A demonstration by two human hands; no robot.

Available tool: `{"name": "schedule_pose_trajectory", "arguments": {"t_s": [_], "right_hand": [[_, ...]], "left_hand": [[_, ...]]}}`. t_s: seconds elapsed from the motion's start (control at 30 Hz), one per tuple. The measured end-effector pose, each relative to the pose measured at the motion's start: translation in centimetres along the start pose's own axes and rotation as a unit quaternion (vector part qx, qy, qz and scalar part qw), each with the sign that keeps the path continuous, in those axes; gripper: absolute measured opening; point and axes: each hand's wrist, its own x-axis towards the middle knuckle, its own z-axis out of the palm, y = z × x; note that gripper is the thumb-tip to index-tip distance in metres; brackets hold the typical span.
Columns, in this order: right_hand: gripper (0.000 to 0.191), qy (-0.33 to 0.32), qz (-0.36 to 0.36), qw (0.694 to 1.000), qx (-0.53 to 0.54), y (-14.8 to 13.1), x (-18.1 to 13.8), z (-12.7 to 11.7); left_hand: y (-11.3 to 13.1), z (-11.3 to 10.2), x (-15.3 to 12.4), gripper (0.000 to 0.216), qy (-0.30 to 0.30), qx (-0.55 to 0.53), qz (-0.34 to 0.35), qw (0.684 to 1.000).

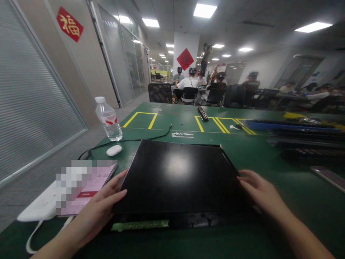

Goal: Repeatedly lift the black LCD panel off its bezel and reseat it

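Note:
A flat black display panel (175,187) lies in front of me, with a light reflected on its glossy face. Along its near edge shows a strip of green circuit board (140,225). My left hand (107,196) grips the panel's left side, thumb on top and fingers partly hidden behind the edge. At the opposite side, my right hand (257,187) holds the right edge with its fingertips. A thin dark frame sticks out past the panel's far right corner. Whether the panel touches the table underneath cannot be made out.
Left on the green table (159,122) are a water bottle (109,120), a white case (114,150), a black cable (129,141), and a lit phone (91,190). Blurred dark and blue parts (291,127) pile up at right, near another phone (330,178). People sit beyond.

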Motion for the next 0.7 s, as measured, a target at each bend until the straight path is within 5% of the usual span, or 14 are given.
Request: {"name": "schedule_pose_trajectory", "arguments": {"t_s": [0.33,0.7], "right_hand": [[0.053,-0.001,-0.018,1.0,-0.017,0.4,0.2,-0.2],[0.049,-0.003,-0.031,0.999,-0.026,0.7,0.3,-0.3]], "left_hand": [[-1.2,-2.2,1.8,0.067,0.032,0.176,0.2,0.963],[-1.8,-2.3,2.5,0.065,0.03,0.262,0.203,0.943]]}}
